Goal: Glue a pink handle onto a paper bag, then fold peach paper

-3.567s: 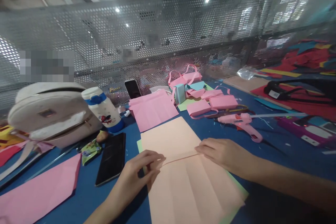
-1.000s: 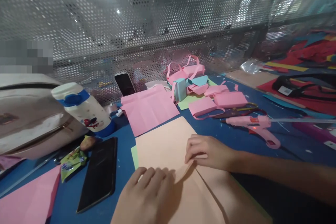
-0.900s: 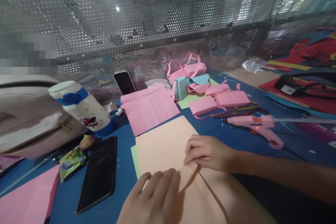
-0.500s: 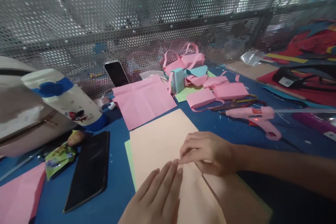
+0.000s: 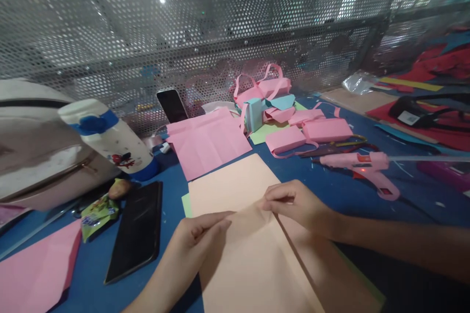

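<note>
A folded sheet of peach paper lies in front of me, its top edge raised a little. My left hand pinches that edge near its left end, thumb and fingers pressed together. At the upper right corner, my right hand holds the same sheet between thumb and bent fingers. Underneath is a flat peach sheet, and the edge of a green sheet peeks out below that. My left wrist hides part of the lower left side.
Beyond the sheets lie a pink paper piece and several pink paper boxes. A pink glue gun with a lit red light rests at right. To the left are a black tablet, snack packet and bottle.
My left hand has gone from lying flat on the paper to pinching its edge farther left. The folded sheet's top edge is now lifted. My right hand stays near the corner.
</note>
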`<action>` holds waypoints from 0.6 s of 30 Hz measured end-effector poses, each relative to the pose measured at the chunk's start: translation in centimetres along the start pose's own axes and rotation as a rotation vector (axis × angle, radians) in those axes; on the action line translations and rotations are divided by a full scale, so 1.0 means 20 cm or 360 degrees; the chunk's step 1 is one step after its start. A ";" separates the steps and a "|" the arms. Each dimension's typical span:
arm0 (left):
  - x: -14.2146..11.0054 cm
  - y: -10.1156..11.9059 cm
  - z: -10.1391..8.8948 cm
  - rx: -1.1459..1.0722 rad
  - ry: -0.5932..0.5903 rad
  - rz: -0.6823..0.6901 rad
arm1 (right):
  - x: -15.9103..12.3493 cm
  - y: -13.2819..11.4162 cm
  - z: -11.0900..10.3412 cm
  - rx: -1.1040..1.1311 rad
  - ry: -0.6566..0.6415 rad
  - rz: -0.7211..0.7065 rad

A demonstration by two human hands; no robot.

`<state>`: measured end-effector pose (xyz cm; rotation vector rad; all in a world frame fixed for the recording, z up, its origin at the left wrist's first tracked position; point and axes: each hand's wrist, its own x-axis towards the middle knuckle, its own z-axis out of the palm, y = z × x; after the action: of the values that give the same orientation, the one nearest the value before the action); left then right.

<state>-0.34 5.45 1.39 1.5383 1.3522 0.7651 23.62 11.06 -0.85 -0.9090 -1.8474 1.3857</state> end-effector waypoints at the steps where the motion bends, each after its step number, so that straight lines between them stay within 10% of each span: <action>1: 0.00 -0.01 0.00 -0.0067 0.0044 -0.0040 | 0.00 0.00 0.00 0.0018 0.0043 0.0021; 9: -0.02 -0.08 0.00 -0.0366 0.0427 -0.0297 | 0.02 0.00 -0.04 0.0042 0.0393 0.0120; 18: 0.00 -0.09 0.03 -0.0494 0.0526 -0.0233 | 0.03 -0.01 -0.04 0.0000 0.0328 0.0176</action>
<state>-0.52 5.19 -0.52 1.0897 1.4828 1.1134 23.86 11.95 -0.44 -1.1246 -1.6639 1.3040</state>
